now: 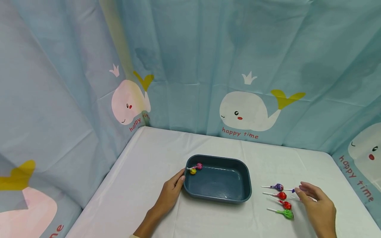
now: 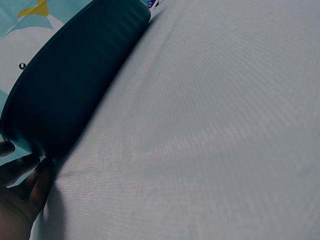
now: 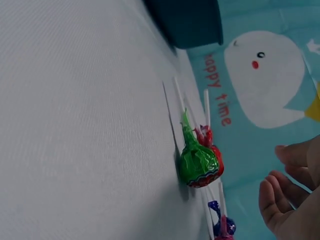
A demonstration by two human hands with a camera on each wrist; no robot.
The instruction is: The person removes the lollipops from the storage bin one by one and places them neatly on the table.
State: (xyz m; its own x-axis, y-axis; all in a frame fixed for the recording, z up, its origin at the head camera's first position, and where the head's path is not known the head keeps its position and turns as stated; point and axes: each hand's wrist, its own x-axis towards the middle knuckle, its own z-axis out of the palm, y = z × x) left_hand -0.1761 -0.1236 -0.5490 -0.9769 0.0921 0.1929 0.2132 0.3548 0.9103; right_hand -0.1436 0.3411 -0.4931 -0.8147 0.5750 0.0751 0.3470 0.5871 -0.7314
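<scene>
A dark blue-green plastic tray (image 1: 215, 199) sits on the white tablecloth. My left hand (image 1: 172, 190) rests at its left end, fingertips against the outer wall, as the left wrist view also shows. Inside, in the far left corner, lie a pink lollipop (image 1: 199, 166) and a yellow lollipop (image 1: 193, 171). To the right are a purple lollipop (image 1: 279, 187), two red lollipops (image 1: 281, 195) and a green lollipop (image 1: 288, 214), sticks pointing left. My right hand (image 1: 319, 205) hovers over a blue-wrapped lollipop (image 3: 222, 222), fingers loosely bent and apart with nothing between them.
Blue curtains (image 1: 190, 66) printed with whales enclose the table at the back and sides. The tablecloth (image 1: 134, 188) has light creases. Near my right hand a further white stick (image 1: 295, 198) shows, partly hidden by the fingers.
</scene>
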